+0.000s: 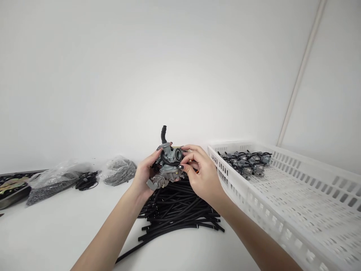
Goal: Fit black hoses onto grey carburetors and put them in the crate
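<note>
A grey metal carburetor (167,175) is held up in the middle of the head view, with a black rubber cap (163,134) sticking up from its top. Wrapped round its left side, my left hand (143,176) is closed on the body, fingers partly hidden behind it. A thin black hose (170,163) curves across the front of the carburetor below the round bore. My right hand (203,176) pinches the hose's right end between thumb and fingers, close to the body. Beneath both hands lies a pile of black rubber hoses (180,214) on the white table (70,233).
To the right stands a white perforated plastic crate (242,194) with several carburetors (245,163) at its far end. Clear bags of small parts (120,171) lie at the back left, beside a black coil (86,181) and a metal tray (11,197). A white wall rises behind.
</note>
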